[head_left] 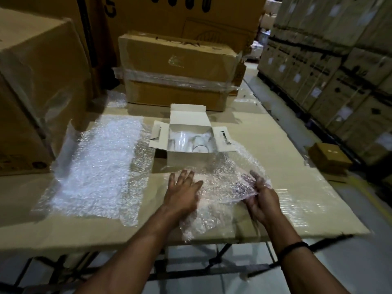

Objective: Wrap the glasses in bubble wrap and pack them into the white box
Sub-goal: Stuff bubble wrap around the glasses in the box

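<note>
We're early on: glasses (186,141) sit seemingly bare in the white box (186,159), left hand (184,187) spread flat on the bubble wrap (220,177), right hand (263,194) pinching its raised edge.

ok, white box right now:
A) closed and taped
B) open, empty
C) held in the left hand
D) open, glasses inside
D: the white box stands on the table with its flaps open and glasses show inside. The left hand lies flat on the bubble wrap in front of it, not on the box.
</note>
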`<state>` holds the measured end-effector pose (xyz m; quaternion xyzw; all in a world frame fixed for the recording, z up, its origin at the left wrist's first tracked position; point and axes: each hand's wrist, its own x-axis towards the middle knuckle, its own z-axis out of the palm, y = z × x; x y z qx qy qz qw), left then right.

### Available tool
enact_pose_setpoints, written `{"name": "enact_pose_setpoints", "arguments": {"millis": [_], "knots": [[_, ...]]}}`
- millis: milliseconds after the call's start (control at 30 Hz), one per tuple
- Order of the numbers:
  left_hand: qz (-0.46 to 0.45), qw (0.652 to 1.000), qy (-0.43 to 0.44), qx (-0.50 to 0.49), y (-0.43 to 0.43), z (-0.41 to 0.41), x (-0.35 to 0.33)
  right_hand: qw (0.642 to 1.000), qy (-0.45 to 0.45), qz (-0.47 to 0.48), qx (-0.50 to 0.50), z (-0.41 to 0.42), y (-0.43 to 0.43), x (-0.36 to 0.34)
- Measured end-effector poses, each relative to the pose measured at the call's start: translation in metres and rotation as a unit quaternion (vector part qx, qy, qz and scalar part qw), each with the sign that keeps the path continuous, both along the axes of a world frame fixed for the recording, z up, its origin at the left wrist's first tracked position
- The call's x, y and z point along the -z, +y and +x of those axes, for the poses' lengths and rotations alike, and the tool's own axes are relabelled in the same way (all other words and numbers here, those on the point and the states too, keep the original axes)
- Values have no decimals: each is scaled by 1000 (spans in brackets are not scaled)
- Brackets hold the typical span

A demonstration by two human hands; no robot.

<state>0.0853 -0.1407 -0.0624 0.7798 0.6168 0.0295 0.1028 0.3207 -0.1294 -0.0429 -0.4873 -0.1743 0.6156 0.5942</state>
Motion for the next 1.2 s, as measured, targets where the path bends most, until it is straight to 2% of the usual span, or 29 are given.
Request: {"name": "enact_pose_setpoints", "arguments": {"millis": [100, 200, 267, 300, 433, 500, 567, 600, 633, 667, 700, 733, 767, 800, 833, 867, 933, 967, 1033, 1067, 1100, 1133, 1200], "knots": [[23, 999, -19, -39, 3, 16, -4, 999, 1, -7, -36, 19, 1, 1], [-10, 998, -44, -36, -6, 27, 2, 998, 44, 12, -54, 39, 1, 5], [-40, 999, -20, -21, -13, 31, 10, 992, 95, 27, -79, 52, 5, 7], [-49, 999, -3, -18, -14, 30, 14, 991, 91, 28, -91, 57, 8, 6], [-62, 996, 38, -50, -13, 10, 16, 987, 64, 58, -137, 53, 12, -8], [-60, 995, 38, -70, -13, -2, 14, 979, 7, 101, -175, 41, 4, -21], [-61, 995, 28, -76, -11, -11, 11, 953, -88, 178, -228, 28, -10, -34], [-53, 995, 21, -78, -10, -15, 10, 925, -171, 213, -263, 20, -16, -40], [-37, 996, 11, -81, -9, -20, 9, 881, -262, 243, -309, 10, -23, -47], [-16, 996, -3, -88, -8, -25, 9, 821, -363, 256, -360, 1, -29, -52], [6, 995, -17, -99, -8, -31, 10, 730, -483, 283, -393, -10, -35, -56], [25, 993, -28, -111, -8, -40, 10, 621, -584, 335, -401, -22, -38, -58], [33, 992, -31, -121, -8, -49, 10, 526, -646, 395, -387, -30, -36, -53], [33, 992, -27, -122, -10, -56, 11, 439, -685, 436, -384, -39, -32, -44], [30, 993, -25, -116, -11, -64, 13, 385, -710, 426, -406, -46, -29, -36], [36, 992, -38, -113, -12, -68, 14, 362, -730, 377, -440, -53, -25, -30], [81, 975, -148, -147, -18, -70, 14, 334, -741, 322, -485, -67, -22, -17], [92, 945, -247, -192, -22, -69, 13, 327, -743, 319, -489, -72, -22, -13], [67, 848, -445, -279, -32, -62, 3, 322, -743, 307, -500, -81, -25, -5], [41, 811, -500, -300, -34, -61, 0, 319, -744, 297, -506, -84, -26, -1], [22, 791, -532, -301, -34, -61, 0, 310, -749, 287, -510, -85, -27, 3], [19, 785, -548, -287, -33, -62, 0, 304, -753, 282, -511, -85, -28, 6], [24, 800, -538, -265, -32, -60, -1, 319, -748, 286, -506, -85, -31, 9]]}}
